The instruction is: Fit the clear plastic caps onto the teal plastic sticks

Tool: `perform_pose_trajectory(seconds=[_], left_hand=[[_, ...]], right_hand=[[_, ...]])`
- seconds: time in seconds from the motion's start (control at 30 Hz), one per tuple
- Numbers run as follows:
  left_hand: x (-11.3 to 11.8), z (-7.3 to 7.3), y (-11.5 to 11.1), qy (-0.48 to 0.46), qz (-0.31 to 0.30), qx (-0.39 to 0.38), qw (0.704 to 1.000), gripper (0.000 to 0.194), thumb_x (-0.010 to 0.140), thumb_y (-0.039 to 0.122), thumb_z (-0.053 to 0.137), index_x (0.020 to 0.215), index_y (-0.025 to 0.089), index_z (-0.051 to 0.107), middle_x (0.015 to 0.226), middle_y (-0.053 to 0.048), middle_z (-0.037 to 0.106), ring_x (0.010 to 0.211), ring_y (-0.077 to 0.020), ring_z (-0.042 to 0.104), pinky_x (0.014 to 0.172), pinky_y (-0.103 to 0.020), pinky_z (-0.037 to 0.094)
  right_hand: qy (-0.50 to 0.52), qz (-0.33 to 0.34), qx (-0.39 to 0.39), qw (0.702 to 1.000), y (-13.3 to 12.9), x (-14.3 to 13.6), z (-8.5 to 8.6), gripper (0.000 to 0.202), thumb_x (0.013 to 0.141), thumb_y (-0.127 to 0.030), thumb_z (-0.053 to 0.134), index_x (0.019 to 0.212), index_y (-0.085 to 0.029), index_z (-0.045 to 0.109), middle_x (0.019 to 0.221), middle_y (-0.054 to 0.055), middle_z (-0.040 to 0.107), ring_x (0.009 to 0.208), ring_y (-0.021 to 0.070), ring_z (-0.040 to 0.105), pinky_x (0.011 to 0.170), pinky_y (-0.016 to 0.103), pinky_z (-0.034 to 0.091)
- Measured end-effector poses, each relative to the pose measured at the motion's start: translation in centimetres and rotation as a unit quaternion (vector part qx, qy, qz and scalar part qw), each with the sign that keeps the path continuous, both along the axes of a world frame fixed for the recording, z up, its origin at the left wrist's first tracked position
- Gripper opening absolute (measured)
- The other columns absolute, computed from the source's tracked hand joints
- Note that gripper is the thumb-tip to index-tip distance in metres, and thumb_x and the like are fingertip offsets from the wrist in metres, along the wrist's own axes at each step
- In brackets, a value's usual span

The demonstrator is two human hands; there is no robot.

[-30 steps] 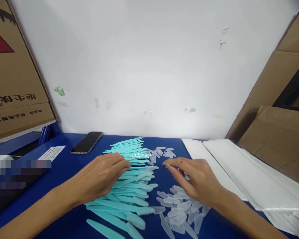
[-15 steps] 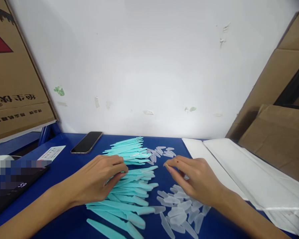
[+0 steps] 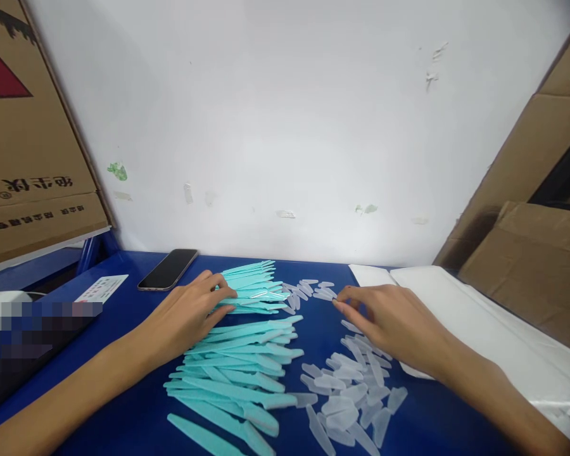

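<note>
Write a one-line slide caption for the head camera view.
Left hand at the farther turquoise sticks, right hand near scattered translucent pieces, over a blue tabletop.

Left hand slides up to the far teal sticks; right hand nears the far translucent pieces, perhaps touching.

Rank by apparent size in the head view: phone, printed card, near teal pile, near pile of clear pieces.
1. Near teal pile
2. Near pile of clear pieces
3. Phone
4. Printed card

Both piles sit closer to the camera, which enlarges them; the card is partly blurred out.
</note>
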State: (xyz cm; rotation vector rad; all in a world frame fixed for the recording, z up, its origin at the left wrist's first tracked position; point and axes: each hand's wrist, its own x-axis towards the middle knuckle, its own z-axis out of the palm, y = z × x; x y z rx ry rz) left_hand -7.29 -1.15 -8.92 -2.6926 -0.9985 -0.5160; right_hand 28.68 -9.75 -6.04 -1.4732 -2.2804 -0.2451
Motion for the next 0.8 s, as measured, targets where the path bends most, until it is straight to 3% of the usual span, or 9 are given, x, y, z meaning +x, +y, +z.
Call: perform_pose_trajectory(seconds=[0.13,0.27,0.37,0.6,0.8], left_hand=[[-0.1,-0.3,0.3,0.001,-0.001,0.001,1.000,0.047,0.110,0.046,0.030,0.110,0.022,0.070,0.105,-0.010,0.063,0.091,-0.0236,0.056,0.060,-0.028,0.042],[-0.1,-0.3,0.4,0.003,-0.002,0.007,1.000,0.054,0.110,0.047,0.024,0.105,0.021,0.071,0.102,-0.010,0.064,0.087,-0.0229,0.054,0.057,-0.028,0.037],[-0.2,-0.4,0.5,0.010,0.005,0.004,1.000,0.052,0.110,0.044,0.025,0.105,0.021,0.071,0.103,-0.009,0.064,0.087,-0.0225,0.054,0.058,-0.028,0.037],[0.2,-0.2,0.3,0.020,0.013,0.023,0.999,0.045,0.110,0.034,0.026,0.101,0.020,0.068,0.101,-0.008,0.064,0.087,-0.0234,0.053,0.060,-0.029,0.038],[0.9,0.7,-0.8,-0.086,-0.006,0.039,0.995,0.023,0.108,0.033,0.039,0.108,0.020,0.059,0.101,-0.005,0.064,0.094,-0.0223,0.057,0.074,-0.032,0.047]], right_hand=[[0.009,-0.020,-0.099,0.995,0.1,1.2,0.9,0.029,0.098,-0.048,0.058,0.097,-0.028,0.078,0.077,0.004,0.076,0.060,0.0210,0.068,0.050,0.028,0.045],[0.007,-0.054,-0.229,0.972,-0.3,1.6,1.6,0.038,0.092,-0.061,0.060,0.097,-0.029,0.079,0.086,0.004,0.077,0.073,0.0240,0.071,0.056,0.030,0.047],[0.001,-0.067,-0.283,0.957,-0.5,1.6,1.7,0.034,0.088,-0.060,0.065,0.098,-0.030,0.079,0.093,0.004,0.077,0.081,0.0257,0.071,0.061,0.031,0.047],[0.005,-0.054,-0.310,0.949,-0.2,1.3,1.1,0.016,0.088,-0.043,0.069,0.095,-0.031,0.078,0.098,0.002,0.078,0.082,0.0255,0.071,0.062,0.030,0.045],[0.012,-0.033,-0.274,0.961,-0.2,0.7,0.4,0.013,0.091,-0.040,0.068,0.089,-0.031,0.076,0.091,0.000,0.077,0.078,0.0220,0.070,0.061,0.029,0.043]])
